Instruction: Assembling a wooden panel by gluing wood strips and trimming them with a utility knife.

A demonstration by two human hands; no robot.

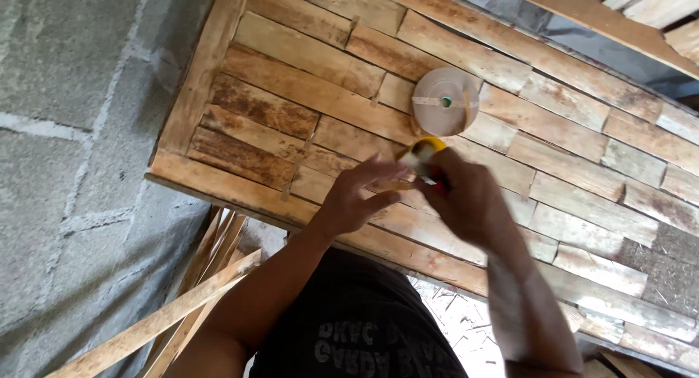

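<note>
Over the patchwork wooden-slat tabletop, our right hand was closed around a blurred yellow-and-red tool. Our left hand hovered half-open, fingertips near it. A round tan disc lay just beyond, untouched.

No packages, signs or screens in view. Only label-like items: pale strip label stuck across flat top face of round tan tape roll, crossing near small green hub; roll lying flat on wooden slat panel, just beyond hands. Light printed lettering on dark shirt at bottom edge, upside down from camera, partly cut off. Small yellow, white and red object between fingers, blurred; label on it cannot be made out.
</note>
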